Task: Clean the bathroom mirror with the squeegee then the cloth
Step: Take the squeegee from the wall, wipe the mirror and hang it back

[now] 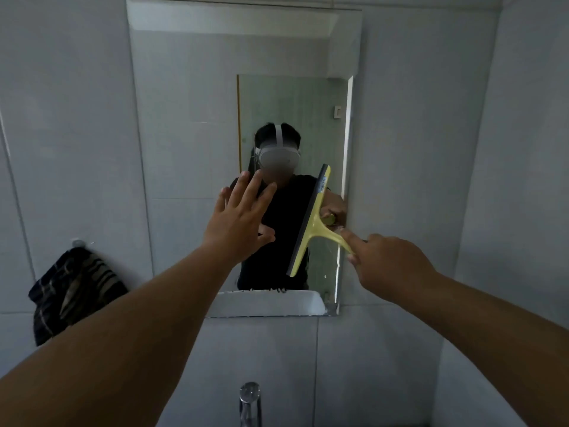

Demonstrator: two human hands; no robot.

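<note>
A tall rectangular mirror (191,118) hangs on the grey tiled wall ahead. My right hand (388,266) grips the handle of a yellow squeegee (311,223), whose dark rubber blade lies nearly upright against the mirror's lower right part. My left hand (240,220) is raised in front of the glass at mid-height, fingers spread, holding nothing; whether it touches the glass I cannot tell. A dark striped cloth (74,291) hangs from a wall hook to the left of the mirror, below its middle.
A chrome tap (250,402) rises at the bottom centre, below the mirror. Grey tiled walls close in on both sides, the right wall meeting at a corner. The mirror reflects a person in a dark shirt and a doorway.
</note>
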